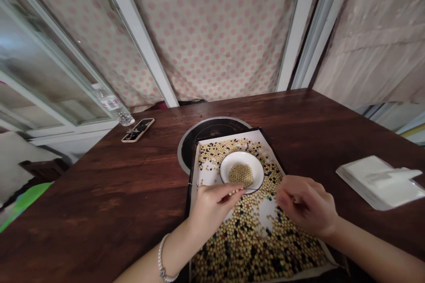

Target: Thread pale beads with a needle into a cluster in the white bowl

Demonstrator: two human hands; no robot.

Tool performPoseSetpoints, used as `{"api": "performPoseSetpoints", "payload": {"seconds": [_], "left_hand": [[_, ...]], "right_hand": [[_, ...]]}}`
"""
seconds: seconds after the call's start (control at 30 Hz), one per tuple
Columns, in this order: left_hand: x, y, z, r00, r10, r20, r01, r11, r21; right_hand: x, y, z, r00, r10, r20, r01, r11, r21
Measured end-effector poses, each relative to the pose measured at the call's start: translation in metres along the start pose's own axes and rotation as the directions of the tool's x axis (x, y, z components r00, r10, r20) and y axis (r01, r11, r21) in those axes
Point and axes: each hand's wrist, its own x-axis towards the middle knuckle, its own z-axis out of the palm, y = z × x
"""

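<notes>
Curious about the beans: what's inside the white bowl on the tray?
The round white ceramic bowl holds a small heap of pale yellow soybeans. The beans hide the bowl's floor, and the bowl covers whatever lies beneath it on the black paper-lined tray.

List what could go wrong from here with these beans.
The left hand works right beside the white bowl, so a knock could tip its pale beans back among the mixed ones. Loose beans lie near the edge of the tray, so some might roll onto the wooden table.

Beaded bracelet (163,261) on bare wrist (172,247)
</notes>
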Motion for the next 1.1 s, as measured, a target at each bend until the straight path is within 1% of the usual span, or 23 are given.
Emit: {"api": "performPoseSetpoints", "payload": {"seconds": [0.1, 0.23, 0.47, 0.53, 0.63, 0.7, 0.77, 0.87, 0.93, 1.0, 1.1], "left_hand": [[-0.0007, -0.0008, 0.0006, 1.0, -0.013, 0.022, 0.014, 0.999, -0.029], [-0.0008, -0.0016, 0.0017, 0.999, -0.034, 0.031, 0.036, 0.997, -0.069], [0.0, -0.0019, 0.0016, 0.999, -0.004, 0.036, 0.004, 1.0, 0.02], [-0.0003, -0.0018, 0.0014, 1.0, 0.006, 0.03, -0.007, 0.999, 0.038], [-0.0008, -0.0018, 0.0008, 0.999, 0.041, 0.027, -0.043, 0.998, 0.055], [-0.0011, -0.0019, 0.0002, 0.996, 0.086, 0.022, -0.088, 0.994, 0.069], [-0.0015, -0.0019, -0.0007, 0.99, 0.137, 0.024, -0.138, 0.987, 0.086], [-0.0023, -0.0014, -0.0019, 0.976, 0.211, 0.049, -0.216, 0.97, 0.116], [-0.0025, -0.001, -0.0024, 0.967, 0.248, 0.061, -0.254, 0.959, 0.128], [-0.0022, -0.0008, -0.0025, 0.965, 0.252, 0.068, -0.259, 0.958, 0.12], [-0.0011, -0.0007, -0.0025, 0.974, 0.222, 0.054, -0.226, 0.969, 0.098]], "right_hand": [[-0.0026, 0.0018, 0.0012, 0.999, -0.034, 0.042, 0.032, 0.999, 0.043], [-0.0041, 0.0025, 0.0019, 0.999, -0.034, 0.028, 0.033, 0.999, 0.027], [-0.0036, 0.0008, 0.0024, 1.0, -0.026, 0.017, 0.026, 0.999, 0.026], [-0.0042, 0.0014, 0.0027, 0.999, -0.04, 0.035, 0.039, 0.999, 0.021], [-0.0064, 0.0028, 0.0026, 0.989, -0.12, 0.089, 0.122, 0.992, -0.015], [-0.0084, 0.0036, 0.0026, 0.973, -0.189, 0.128, 0.198, 0.978, -0.058], [-0.0099, 0.0043, 0.0033, 0.959, -0.229, 0.169, 0.247, 0.964, -0.096], [-0.0102, 0.0053, 0.0058, 0.944, -0.208, 0.255, 0.244, 0.963, -0.118], [-0.0098, 0.0058, 0.0073, 0.939, -0.186, 0.288, 0.228, 0.966, -0.12], [-0.0095, 0.0057, 0.008, 0.944, -0.188, 0.27, 0.229, 0.965, -0.127], [-0.0093, 0.0049, 0.0079, 0.949, -0.198, 0.246, 0.236, 0.962, -0.135]]}}
